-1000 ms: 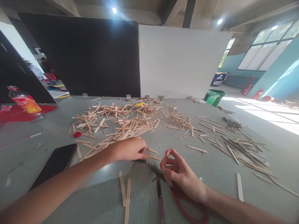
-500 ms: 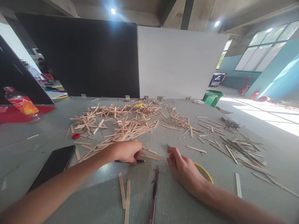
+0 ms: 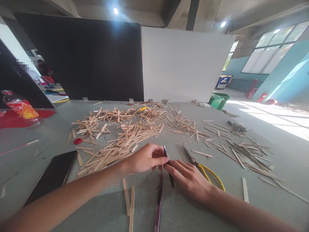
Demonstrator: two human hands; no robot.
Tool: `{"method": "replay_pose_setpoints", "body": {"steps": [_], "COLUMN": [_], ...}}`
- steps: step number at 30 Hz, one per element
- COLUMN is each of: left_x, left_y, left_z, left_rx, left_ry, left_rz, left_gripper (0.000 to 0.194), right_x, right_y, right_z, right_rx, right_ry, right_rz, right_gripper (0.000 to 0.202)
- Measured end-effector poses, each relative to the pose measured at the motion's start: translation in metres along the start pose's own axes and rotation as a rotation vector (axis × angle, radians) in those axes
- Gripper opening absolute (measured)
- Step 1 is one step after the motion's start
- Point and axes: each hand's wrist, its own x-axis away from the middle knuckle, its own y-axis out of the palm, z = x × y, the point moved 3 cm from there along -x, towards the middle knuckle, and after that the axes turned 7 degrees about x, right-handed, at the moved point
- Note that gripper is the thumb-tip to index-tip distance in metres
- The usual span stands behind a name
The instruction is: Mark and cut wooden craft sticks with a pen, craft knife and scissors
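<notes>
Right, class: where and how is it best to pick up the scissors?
Probably grip the scissors by their yellow handles, coming from the person's near right side: the handles lie by the right hand, while the pointed blades face away.

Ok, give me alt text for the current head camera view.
Left hand gripping a black pen, right hand meeting it, above a gray table; wooden sticks lie heaped beyond, with yellow-handled scissors near the right hand.

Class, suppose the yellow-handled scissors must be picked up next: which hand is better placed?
Probably the right hand: it lies beside the scissors, though its fingers are at the pen. The left hand, holding the pen, is farther away.
</notes>
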Motion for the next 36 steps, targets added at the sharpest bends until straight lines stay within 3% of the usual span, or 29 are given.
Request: {"method": "replay_pose_setpoints", "body": {"steps": [3,6,10,13,17,21,23,25,27,29,31,33,36], "left_x": [0.004,0.013,0.029,0.04,0.05,0.058,0.059,0.056,0.047,0.035,0.022,0.011,0.002], "left_y": [0.005,0.016,0.04,0.045,0.051,0.09,0.108,0.113,0.093,0.058,0.022,-0.005,-0.02], "left_z": [0.002,0.002,0.001,0.011,0.032,0.035,0.027,0.019,0.013,0.007,-0.002,-0.013,-0.03], "left_rx": [-0.115,-0.298,-0.493,-0.586,-0.642,-0.758,-0.77,-0.737,-0.699,-0.678,-0.67,-0.659,-0.648], "left_ry": [-0.028,-0.105,-0.161,-0.136,-0.097,0.12,0.216,0.237,0.169,0.099,0.068,0.04,0.008], "left_rz": [0.11,0.192,0.021,-0.076,-0.193,-0.359,-0.351,-0.325,-0.16,0.016,0.118,0.124,0.088], "left_gripper": [0.036,0.044,0.04,0.023,0.022,0.01,0.008,0.007,0.01,0.003,0.016,0.021,0.006], "right_x": [0.002,0.005,0.007,0.007,0.008,0.006,0.006,0.005,0.005,0.005,0.005,0.004,0.004], "right_y": [0.002,0.008,0.016,0.018,0.018,0.019,0.018,0.018,0.017,0.017,0.015,0.015,0.016], "right_z": [0.007,0.02,0.03,0.031,0.032,0.032,0.032,0.032,0.034,0.035,0.037,0.038,0.039], "right_rx": [-0.062,-0.138,-0.23,-0.248,-0.268,-0.291,-0.294,-0.311,-0.334,-0.351,-0.352,-0.355,-0.361], "right_ry": [0.135,0.4,0.667,0.684,0.703,0.71,0.713,0.727,0.75,0.772,0.786,0.796,0.798], "right_rz": [0.062,0.139,0.094,0.071,0.072,0.07,0.07,0.081,0.108,0.14,0.165,0.183,0.187], "right_gripper": [0.037,0.033,0.03,0.031,0.033,0.033,0.033,0.032,0.032,0.033,0.033,0.033,0.032]}}
